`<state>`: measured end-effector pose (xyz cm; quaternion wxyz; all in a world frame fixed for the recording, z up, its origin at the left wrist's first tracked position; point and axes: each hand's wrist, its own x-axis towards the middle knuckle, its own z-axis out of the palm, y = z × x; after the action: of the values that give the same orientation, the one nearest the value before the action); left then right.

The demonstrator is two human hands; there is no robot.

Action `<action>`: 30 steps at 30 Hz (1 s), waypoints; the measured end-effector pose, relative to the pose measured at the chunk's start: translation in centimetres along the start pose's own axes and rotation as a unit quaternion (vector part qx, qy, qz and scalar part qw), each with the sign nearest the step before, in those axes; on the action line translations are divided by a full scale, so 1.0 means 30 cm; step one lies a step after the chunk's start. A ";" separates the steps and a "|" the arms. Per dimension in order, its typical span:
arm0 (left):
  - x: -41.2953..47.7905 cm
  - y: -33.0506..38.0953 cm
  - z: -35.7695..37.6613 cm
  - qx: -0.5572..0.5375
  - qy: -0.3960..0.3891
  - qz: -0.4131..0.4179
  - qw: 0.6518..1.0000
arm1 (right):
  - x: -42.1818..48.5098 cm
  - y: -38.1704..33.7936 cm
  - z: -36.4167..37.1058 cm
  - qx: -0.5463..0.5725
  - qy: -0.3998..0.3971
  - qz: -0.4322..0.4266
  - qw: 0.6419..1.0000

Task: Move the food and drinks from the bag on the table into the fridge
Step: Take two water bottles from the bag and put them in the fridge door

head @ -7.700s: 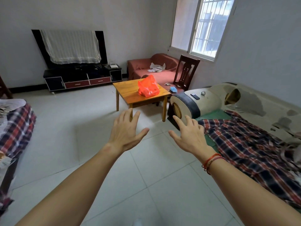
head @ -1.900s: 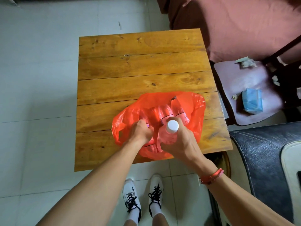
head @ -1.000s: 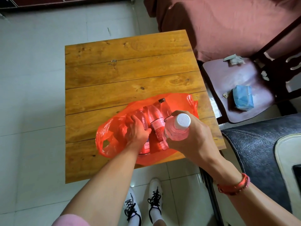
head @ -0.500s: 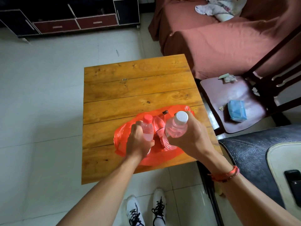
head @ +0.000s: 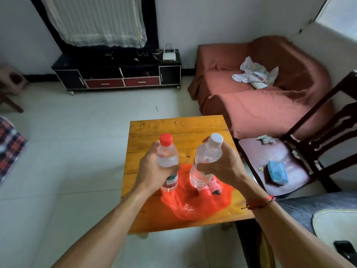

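Gripping red-capped bottle [head: 167, 156], left hand [head: 151, 172] fingers curled round | right hand [head: 225, 165] fingers clamped on white-capped bottle [head: 207, 153] | bag [head: 195, 203] below

Wooden table [head: 173, 128], orange plastic bag [head: 193, 206] slumped on its near half

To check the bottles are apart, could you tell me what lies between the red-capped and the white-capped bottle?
In the head view, only bare table top shows between the red-capped bottle and the white-capped bottle; the orange bag lies lower.
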<state>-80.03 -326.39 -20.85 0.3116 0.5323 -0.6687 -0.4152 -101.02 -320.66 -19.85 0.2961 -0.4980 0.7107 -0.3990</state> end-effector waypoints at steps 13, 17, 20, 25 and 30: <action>-0.006 0.370 -0.464 -0.077 0.035 0.091 0.992 | 0.020 -0.573 -0.103 0.055 0.011 -0.105 0.993; -0.005 0.493 -0.587 -0.078 0.054 0.133 0.987 | 0.032 -0.731 -0.152 0.052 0.010 -0.137 0.989; -0.017 0.572 -0.666 -0.075 0.063 0.158 0.983 | 0.037 -0.826 -0.182 0.043 0.017 -0.165 0.985; -0.051 0.651 -0.754 -0.080 0.080 0.190 0.975 | 0.040 -0.930 -0.188 0.052 0.022 -0.198 0.979; -0.080 0.671 -0.799 -0.079 0.092 0.199 0.973 | 0.036 -1.010 -0.170 0.091 -0.008 -0.203 0.975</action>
<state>-68.00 -327.64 8.10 0.4888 0.3984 -0.6948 -0.3459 -91.24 -325.91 8.83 0.2587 -0.6056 0.5533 -0.5101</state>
